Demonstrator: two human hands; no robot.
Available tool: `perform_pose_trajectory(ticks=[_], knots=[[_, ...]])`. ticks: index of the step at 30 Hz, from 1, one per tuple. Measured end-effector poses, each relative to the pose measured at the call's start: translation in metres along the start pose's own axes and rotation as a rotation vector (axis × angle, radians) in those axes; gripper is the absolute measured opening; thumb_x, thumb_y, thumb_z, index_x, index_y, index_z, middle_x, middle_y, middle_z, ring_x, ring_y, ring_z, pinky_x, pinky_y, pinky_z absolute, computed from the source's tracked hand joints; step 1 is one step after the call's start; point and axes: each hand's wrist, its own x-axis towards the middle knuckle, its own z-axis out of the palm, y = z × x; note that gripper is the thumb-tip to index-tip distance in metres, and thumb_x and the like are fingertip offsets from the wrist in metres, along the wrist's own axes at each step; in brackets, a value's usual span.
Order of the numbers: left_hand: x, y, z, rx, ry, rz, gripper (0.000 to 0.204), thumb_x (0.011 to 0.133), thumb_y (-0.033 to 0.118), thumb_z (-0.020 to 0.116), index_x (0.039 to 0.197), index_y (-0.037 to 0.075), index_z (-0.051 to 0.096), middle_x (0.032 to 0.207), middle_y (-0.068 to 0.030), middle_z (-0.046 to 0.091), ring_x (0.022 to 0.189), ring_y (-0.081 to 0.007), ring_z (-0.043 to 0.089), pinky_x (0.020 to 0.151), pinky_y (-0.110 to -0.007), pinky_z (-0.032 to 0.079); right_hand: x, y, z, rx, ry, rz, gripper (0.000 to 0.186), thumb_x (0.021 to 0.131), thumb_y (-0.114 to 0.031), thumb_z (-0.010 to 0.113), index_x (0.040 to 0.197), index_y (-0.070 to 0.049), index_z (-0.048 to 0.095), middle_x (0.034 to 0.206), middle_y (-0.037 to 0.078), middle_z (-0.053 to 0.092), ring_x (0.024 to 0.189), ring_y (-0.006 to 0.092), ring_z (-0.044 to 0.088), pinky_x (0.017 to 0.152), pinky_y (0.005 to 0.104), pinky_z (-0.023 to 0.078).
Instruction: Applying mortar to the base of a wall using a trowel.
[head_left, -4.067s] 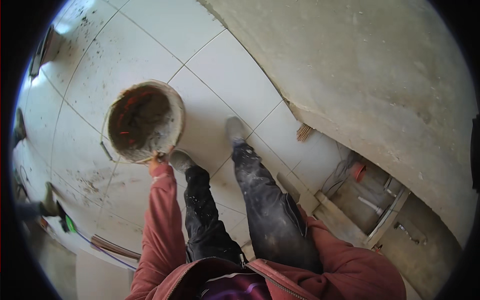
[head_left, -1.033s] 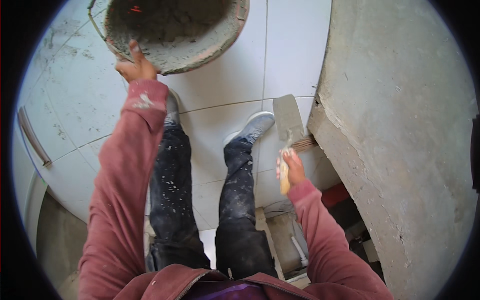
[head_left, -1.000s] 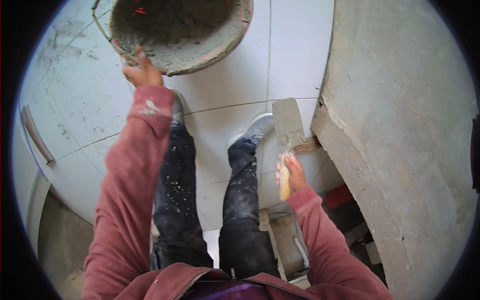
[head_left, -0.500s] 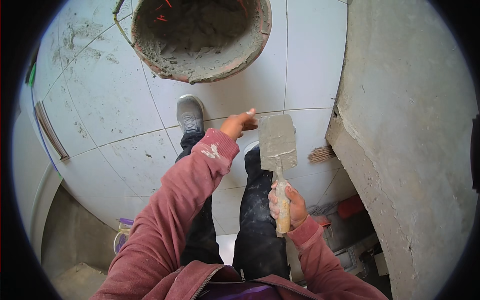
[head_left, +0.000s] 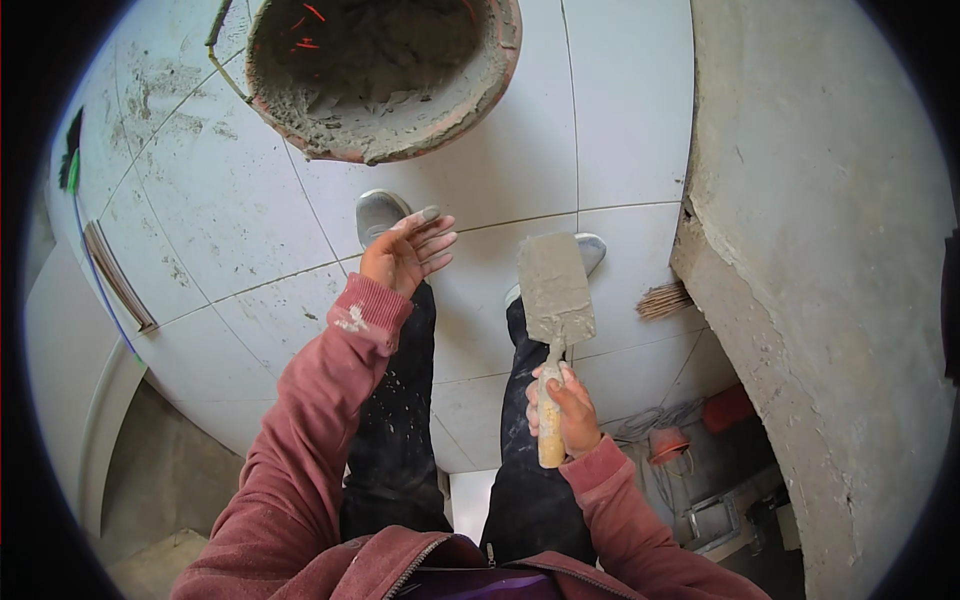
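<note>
My right hand (head_left: pixel 566 405) is wrapped round the wooden handle of a trowel (head_left: pixel 556 290). Its flat rectangular blade points away from me and is coated with grey mortar. To the left, apart from the trowel, my left hand (head_left: pixel 408 250) hovers with its fingers stretched out and nothing in them; grey mortar smears the thumb tip. Beyond both hands stands a round bucket (head_left: pixel 440 140), its rim crusted with mortar and more wet mortar inside. The bucket's far side is cut off by the picture's edge.
White floor tiles (head_left: pixel 230 210) with mortar smudges lie under my shoes. A rough grey concrete wall (head_left: pixel 820 200) runs along the right, with a brush-like bundle of bristles (head_left: pixel 664 300) beside its foot. At lower right are a red container (head_left: pixel 728 408) and cables. Thin strips (head_left: pixel 118 275) lie at left.
My left hand has moved left, away from the trowel blade, and its fingers have spread. The trowel stays in my right hand, shifted slightly. The view has shifted a little.
</note>
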Motion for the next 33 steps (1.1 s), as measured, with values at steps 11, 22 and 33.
perform_pose_trajectory(ticks=[11,22,33], knots=[[0.018,0.021,0.039,-0.166,0.12,0.322,0.061,0.075,0.011,0.049,0.13,0.001,0.023,0.132,-0.0231,0.029,0.121,-0.0391,0.031,0.098,-0.052,0.028,0.012,0.029,-0.03,-0.193,0.005,0.074,0.026,0.084,-0.026,0.053,0.099,-0.007,0.042,0.071,0.001,0.048,0.052,0.0092,0.049,0.045,0.0234,0.042],[-0.016,-0.002,0.045,-0.433,0.061,0.502,0.06,0.072,0.01,0.049,0.128,0.004,0.027,0.135,-0.0231,0.024,0.127,-0.0401,0.02,0.103,-0.055,0.016,-0.002,-0.008,-0.065,0.148,-0.242,0.05,0.035,0.082,-0.023,0.054,0.109,-0.006,0.038,0.072,0.003,0.047,0.058,0.0104,0.05,0.048,0.0248,0.043],[-0.006,0.149,-0.048,-0.044,0.397,0.813,0.067,0.082,0.037,0.046,0.131,-0.002,0.022,0.136,-0.0226,0.025,0.127,-0.0366,0.024,0.104,-0.05,0.018,0.045,-0.075,-0.128,-1.484,0.43,-1.046,0.036,0.058,-0.008,0.071,0.091,-0.005,0.057,0.088,0.01,0.053,0.077,0.03,0.053,0.066,0.0375,0.043]])
